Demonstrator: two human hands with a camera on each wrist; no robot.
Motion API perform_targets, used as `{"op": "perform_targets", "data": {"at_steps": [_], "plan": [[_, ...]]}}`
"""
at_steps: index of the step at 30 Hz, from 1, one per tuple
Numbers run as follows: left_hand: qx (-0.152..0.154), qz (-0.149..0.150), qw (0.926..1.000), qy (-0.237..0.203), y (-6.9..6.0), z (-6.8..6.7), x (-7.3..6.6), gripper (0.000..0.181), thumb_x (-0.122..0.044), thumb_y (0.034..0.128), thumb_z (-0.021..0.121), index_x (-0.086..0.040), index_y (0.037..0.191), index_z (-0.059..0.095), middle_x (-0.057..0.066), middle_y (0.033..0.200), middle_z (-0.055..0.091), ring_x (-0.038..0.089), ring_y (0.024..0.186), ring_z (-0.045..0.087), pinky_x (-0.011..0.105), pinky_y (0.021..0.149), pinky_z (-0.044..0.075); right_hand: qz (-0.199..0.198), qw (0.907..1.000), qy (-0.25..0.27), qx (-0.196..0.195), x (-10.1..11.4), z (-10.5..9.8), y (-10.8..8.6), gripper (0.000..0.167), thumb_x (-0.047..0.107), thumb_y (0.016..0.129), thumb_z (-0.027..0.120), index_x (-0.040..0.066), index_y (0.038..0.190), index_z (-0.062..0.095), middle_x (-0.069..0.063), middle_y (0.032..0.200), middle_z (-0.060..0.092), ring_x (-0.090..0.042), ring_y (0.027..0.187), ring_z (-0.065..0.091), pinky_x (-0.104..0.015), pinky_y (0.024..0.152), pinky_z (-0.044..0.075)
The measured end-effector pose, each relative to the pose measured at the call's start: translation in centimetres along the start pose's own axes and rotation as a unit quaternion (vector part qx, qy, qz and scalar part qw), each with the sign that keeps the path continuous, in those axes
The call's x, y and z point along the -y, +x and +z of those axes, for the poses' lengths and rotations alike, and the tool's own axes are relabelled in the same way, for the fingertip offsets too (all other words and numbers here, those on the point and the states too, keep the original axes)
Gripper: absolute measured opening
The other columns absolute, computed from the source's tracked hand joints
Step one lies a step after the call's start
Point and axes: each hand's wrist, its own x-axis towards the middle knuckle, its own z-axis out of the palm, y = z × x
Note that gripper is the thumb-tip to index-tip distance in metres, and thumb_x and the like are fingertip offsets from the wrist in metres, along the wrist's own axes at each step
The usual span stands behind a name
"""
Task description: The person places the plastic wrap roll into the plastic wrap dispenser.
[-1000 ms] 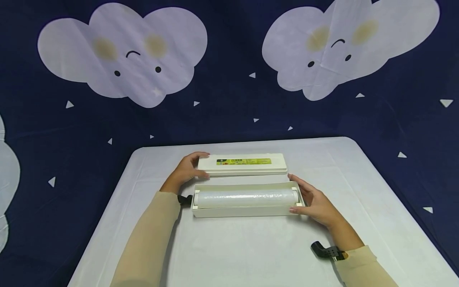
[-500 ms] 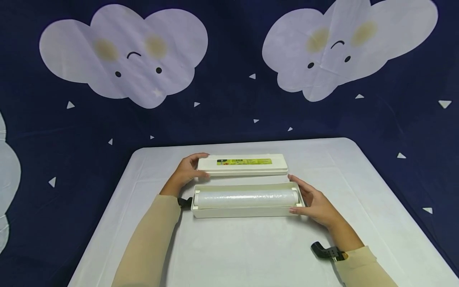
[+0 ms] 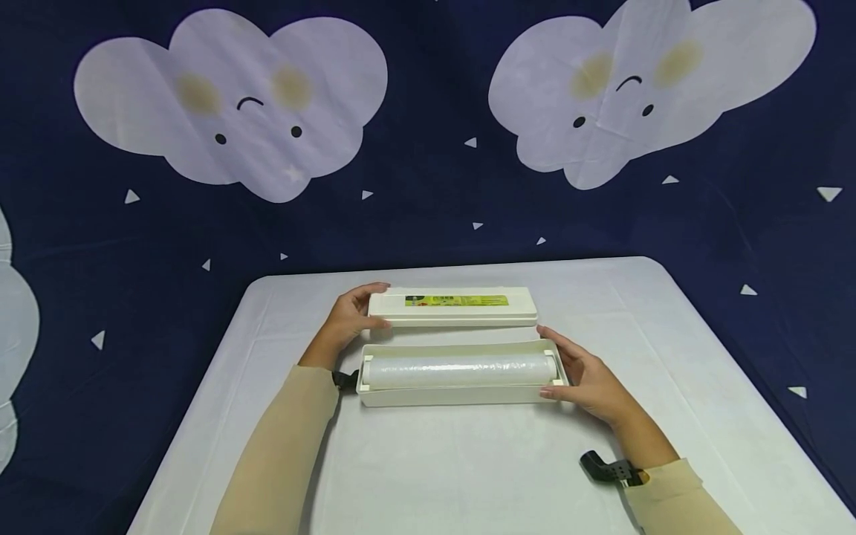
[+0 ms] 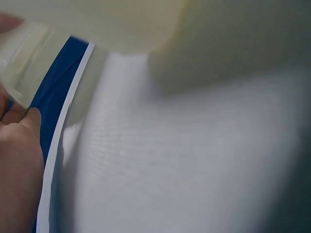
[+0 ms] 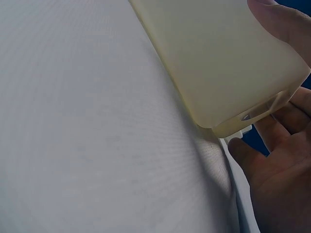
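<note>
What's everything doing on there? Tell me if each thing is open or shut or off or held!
Long cream plastic box: open on top.
Shiny whitish roll of plastic film: lying lengthwise inside the box.
Cream rectangular lid with green label: off, behind the box, label facing up.
Left hand: gripping the lid's left end.
Right hand: gripping the box's right end.

Navy backdrop (image 3: 421,163), large smiling white clouds (image 3: 234,63), scattered pale triangles (image 3: 829,194); round-cornered white table (image 3: 461,468) before it.

Hands (image 3: 346,318) (image 3: 591,379) forward in wide grips
</note>
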Motion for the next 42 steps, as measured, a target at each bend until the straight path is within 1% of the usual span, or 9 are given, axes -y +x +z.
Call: {"op": "perform_targets", "data": {"at_steps": [11, 17, 21, 25, 28, 32, 36, 39, 42], "plan": [[-0.013, 0.036, 0.9987, -0.033, -0.7, -0.4, 0.0, 0.078, 0.032, 0.0594, 0.085, 0.015, 0.132, 0.061, 0.021, 0.144, 0.060, 0.030, 0.137, 0.054, 0.031, 0.111, 0.045, 0.003, 1.0000, -0.004, -0.001, 0.2, 0.1, 0.2, 0.109, 0.001, 0.074, 0.095, 0.012, 0.165, 0.036, -0.007, 0.170, 0.030, -0.031, 0.156, 0.021, -0.017, 0.114, 0.031], [-0.028, 0.050, 0.9971, -0.051, -1.2, -0.6, 0.0, 0.074, 0.035, 0.0605, 0.082, 0.018, 0.129, 0.060, 0.025, 0.144, 0.058, 0.029, 0.136, 0.055, 0.032, 0.112, 0.044, 0.001, 1.0000, -0.004, 0.002, 0.2, 0.1, 0.3, 0.108, -0.001, 0.075, 0.094, 0.011, 0.165, 0.036, -0.009, 0.170, 0.030, -0.033, 0.156, 0.022, -0.017, 0.114, 0.032], [-0.024, 0.060, 0.9955, -0.069, -1.5, -0.7, -0.2, 0.073, 0.036, 0.0621, 0.080, 0.018, 0.129, 0.059, 0.027, 0.146, 0.056, 0.028, 0.135, 0.055, 0.033, 0.110, 0.046, 0.001, 1.0000, -0.004, 0.005, 0.3, 0.1, 0.3, 0.108, -0.002, 0.075, 0.095, 0.009, 0.164, 0.037, -0.011, 0.170, 0.030, -0.034, 0.155, 0.023, -0.017, 0.113, 0.033], [-0.017, 0.074, 0.9933, -0.087, -1.7, -0.9, -0.5, 0.072, 0.037, 0.0624, 0.079, 0.016, 0.129, 0.061, 0.027, 0.145, 0.057, 0.029, 0.134, 0.057, 0.034, 0.108, 0.048, -0.022, 0.9997, 0.001, 0.010, 0.4, -0.1, 0.4, 0.106, -0.006, 0.074, 0.093, 0.004, 0.163, 0.036, -0.017, 0.168, 0.031, -0.037, 0.155, 0.023, -0.020, 0.115, 0.032], [-0.016, 0.085, 0.9917, -0.096, -1.7, -1.0, -0.7, 0.071, 0.038, 0.0611, 0.078, 0.013, 0.126, 0.064, 0.025, 0.144, 0.059, 0.029, 0.134, 0.057, 0.035, 0.107, 0.048, -0.044, 0.9990, 0.001, 0.011, 0.5, -0.4, 0.6, 0.099, -0.010, 0.078, 0.088, -0.001, 0.162, 0.036, -0.023, 0.166, 0.033, -0.040, 0.154, 0.025, -0.022, 0.117, 0.031], [-0.017, 0.095, 0.9899, -0.104, -1.8, -1.2, -0.8, 0.071, 0.040, 0.0586, 0.076, 0.013, 0.123, 0.065, 0.024, 0.143, 0.060, 0.031, 0.133, 0.057, 0.036, 0.107, 0.049, -0.056, 0.9982, -0.018, -0.010, 0.8, -0.8, 0.8, 0.082, -0.010, 0.087, 0.082, -0.004, 0.157, 0.041, -0.025, 0.161, 0.040, -0.044, 0.149, 0.033, -0.028, 0.118, 0.034], [-0.013, 0.102, 0.9879, -0.116, -1.9, -1.4, -1.1, 0.072, 0.042, 0.0578, 0.074, 0.011, 0.122, 0.067, 0.024, 0.142, 0.060, 0.031, 0.133, 0.058, 0.036, 0.105, 0.051, -0.042, 0.9969, -0.038, -0.055, 1.2, -1.2, 1.1, 0.068, -0.003, 0.093, 0.078, -0.004, 0.154, 0.047, -0.025, 0.157, 0.045, -0.048, 0.143, 0.041, -0.037, 0.113, 0.042], [-0.004, 0.109, 0.9865, -0.122, -2.1, -1.4, -1.5, 0.073, 0.043, 0.0578, 0.072, 0.008, 0.121, 0.069, 0.024, 0.143, 0.060, 0.031, 0.133, 0.057, 0.035, 0.104, 0.052, -0.034, 0.9952, -0.040, -0.082, 1.5, -1.7, 1.6, 0.066, -0.002, 0.095, 0.077, -0.003, 0.154, 0.046, -0.027, 0.156, 0.045, -0.047, 0.141, 0.045, -0.038, 0.110, 0.046], [0.008, 0.118, 0.9857, -0.120, -2.1, -1.4, -1.9, 0.074, 0.044, 0.0580, 0.071, 0.009, 0.123, 0.068, 0.026, 0.144, 0.058, 0.031, 0.134, 0.056, 0.034, 0.102, 0.053, -0.057, 0.9934, -0.038, -0.092, 2.0, -2.1, 2.3, 0.070, -0.009, 0.093, 0.075, -0.004, 0.155, 0.043, -0.027, 0.156, 0.044, -0.042, 0.141, 0.045, -0.038, 0.111, 0.046]]}}
